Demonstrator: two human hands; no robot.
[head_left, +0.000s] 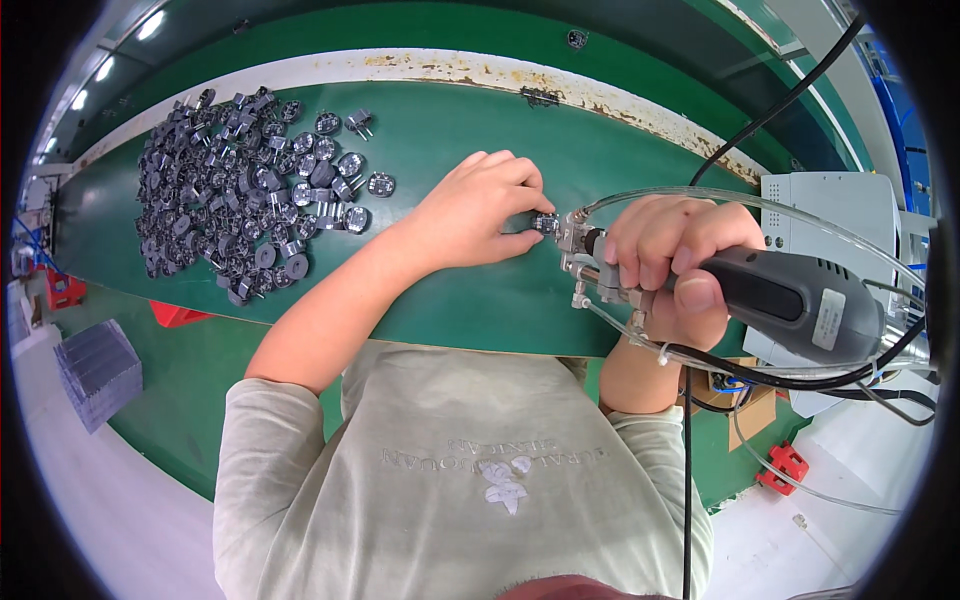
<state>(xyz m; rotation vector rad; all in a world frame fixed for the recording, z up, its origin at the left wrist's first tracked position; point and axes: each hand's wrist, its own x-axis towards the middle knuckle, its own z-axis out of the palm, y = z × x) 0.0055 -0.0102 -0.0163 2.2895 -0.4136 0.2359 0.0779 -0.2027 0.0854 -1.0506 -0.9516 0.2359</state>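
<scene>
Between the thumb and fingers of my left hand is a small dark round electronic part with a shiny face, held just above or on the green tabletop. My right hand is wrapped round a dark grey handheld power tool. Metal fittings and thin clear tubes sit at the tool's front end. That end meets or nearly meets the part; whether they touch, I cannot tell. To the left of my left forearm lies a large heap of similar dark round parts, some with prongs showing.
The green table has a worn white ledge behind it. A black cable hangs at the upper right, by a white-grey box. Hoses and cables trail from the tool. A grey stack stands lower left; a red stand lower right.
</scene>
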